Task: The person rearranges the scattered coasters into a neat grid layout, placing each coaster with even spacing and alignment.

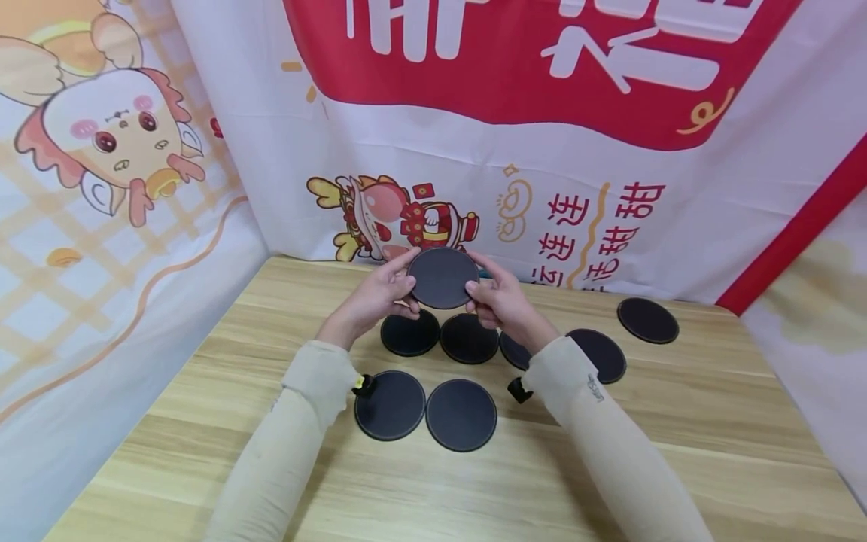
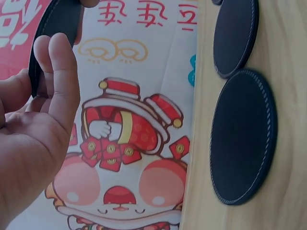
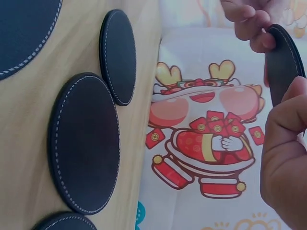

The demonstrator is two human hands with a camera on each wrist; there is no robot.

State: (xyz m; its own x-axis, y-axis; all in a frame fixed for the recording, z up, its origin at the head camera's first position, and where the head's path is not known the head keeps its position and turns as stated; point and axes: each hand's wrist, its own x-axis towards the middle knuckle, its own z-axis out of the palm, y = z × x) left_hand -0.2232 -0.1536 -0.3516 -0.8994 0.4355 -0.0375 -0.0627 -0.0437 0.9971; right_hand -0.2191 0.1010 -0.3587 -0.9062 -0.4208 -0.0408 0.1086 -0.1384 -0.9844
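Note:
A round black coaster with a stitched rim is held up above the far part of the table, its flat face toward the head camera. At its left edge my left hand pinches it between thumb and fingers. The right edge is gripped likewise by my right hand. Below the hands, a black coaster and another coaster lie side by side on the wood. A third coaster in that row is partly covered by my right wrist. The left wrist view shows the held coaster edge-on.
Nearer me, two coasters lie edge to edge on the wooden table. To the right of my right wrist are a coaster and, farther off, a separate coaster. A printed cloth hangs behind the table.

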